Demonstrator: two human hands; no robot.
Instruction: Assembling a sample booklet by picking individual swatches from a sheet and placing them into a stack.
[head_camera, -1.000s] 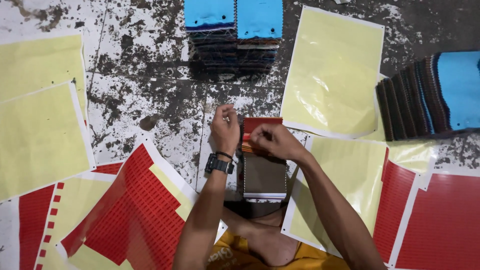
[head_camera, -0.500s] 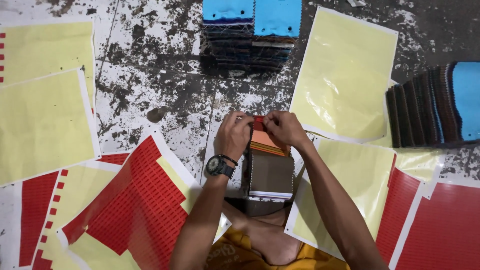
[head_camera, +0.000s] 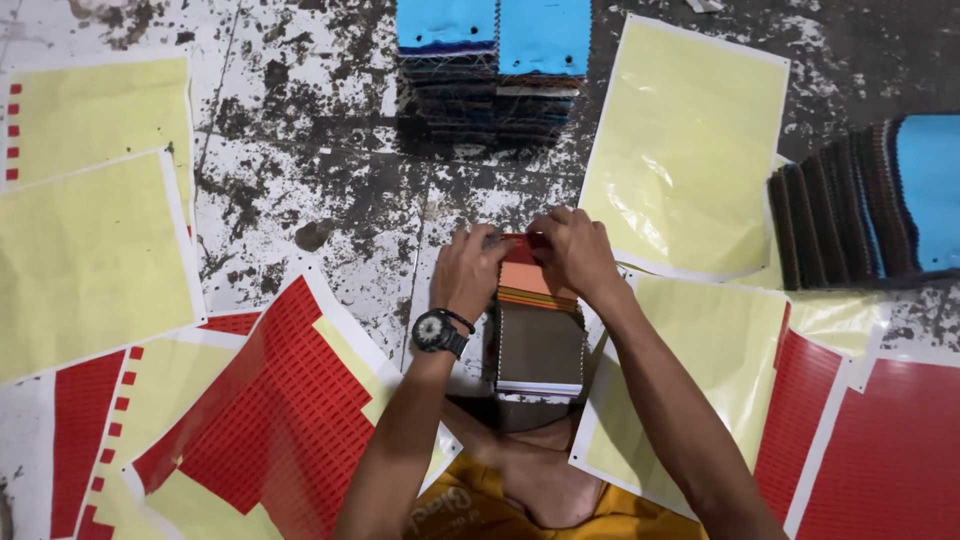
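Note:
A stepped stack of fabric swatches (head_camera: 538, 335) lies on the floor in front of me, brown at the near end, orange and red at the far end. My left hand (head_camera: 468, 272), with a black watch on its wrist, grips the far left corner of the stack. My right hand (head_camera: 575, 253) pinches the far right corner, by the red swatch. Both hands meet over the top edge.
Two piles of swatches with blue tops (head_camera: 495, 70) stand further off, and a fanned row of dark swatches (head_camera: 870, 200) lies at the right. Yellow backing sheets (head_camera: 90, 260) and red sticker sheets (head_camera: 280, 410) lie on the stained floor at both sides.
Both hands have shifted to the far end of the stack and closed on its top corners. The orange and red swatches now show more clearly.

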